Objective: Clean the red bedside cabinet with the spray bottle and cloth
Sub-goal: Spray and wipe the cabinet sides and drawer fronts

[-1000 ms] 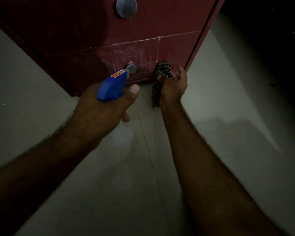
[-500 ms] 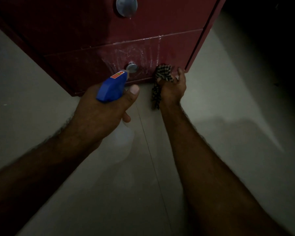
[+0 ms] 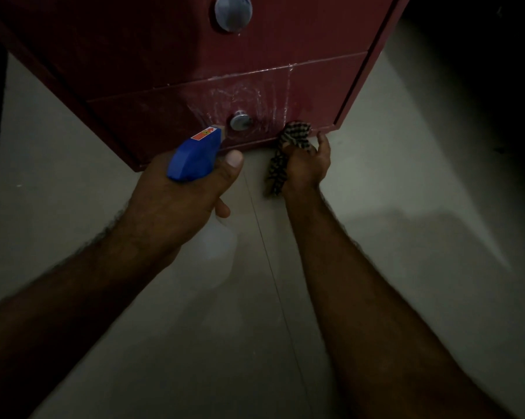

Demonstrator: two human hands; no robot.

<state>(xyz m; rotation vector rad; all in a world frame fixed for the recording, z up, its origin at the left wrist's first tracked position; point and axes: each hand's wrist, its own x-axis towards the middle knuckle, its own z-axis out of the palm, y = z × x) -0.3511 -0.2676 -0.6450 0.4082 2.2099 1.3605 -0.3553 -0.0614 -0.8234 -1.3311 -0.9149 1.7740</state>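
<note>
The red bedside cabinet (image 3: pixel 164 71) fills the top of the head view, with wet streaks around the lower drawer's round metal knob (image 3: pixel 240 121). My left hand (image 3: pixel 176 204) grips a spray bottle with a blue head (image 3: pixel 194 157), nozzle pointing at the lower drawer. Its pale body hangs below the hand, mostly hidden. My right hand (image 3: pixel 308 164) holds a checked cloth (image 3: pixel 288 143) bunched against the drawer's bottom right edge, one end hanging down toward the floor.
A second round knob (image 3: pixel 233 12) sits on the upper drawer. Pale tiled floor (image 3: pixel 376 182) spreads below and right of the cabinet, with a thin grout line running down the middle. The far right and left edges are dark.
My right hand has slid the cloth slightly lower along the drawer's bottom right corner. The left hand with the spray bottle has stayed in place.
</note>
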